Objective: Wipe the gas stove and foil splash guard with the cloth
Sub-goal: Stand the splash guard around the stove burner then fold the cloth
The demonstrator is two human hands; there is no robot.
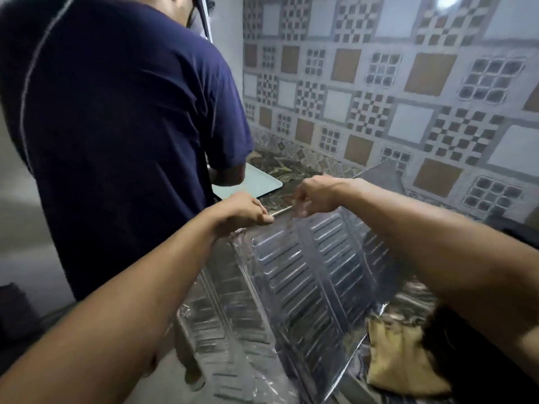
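The ribbed foil splash guard (303,275) stands folded in panels across the middle of the view, leaning over the counter's edge. My left hand (245,209) grips its top edge on the left. My right hand (313,196) pinches the same top edge a little further right. A yellowish cloth (399,357) lies crumpled on the counter at the lower right, beside the guard's bottom corner, with neither hand on it. The gas stove is hidden; only a dark shape (519,228) shows at the far right behind my right arm.
Another person in a dark blue shirt (116,126) stands close on the left, back turned, at the counter. A pale tray (256,182) lies on the patterned counter (291,167) beyond my hands. A tiled wall (393,83) rises behind.
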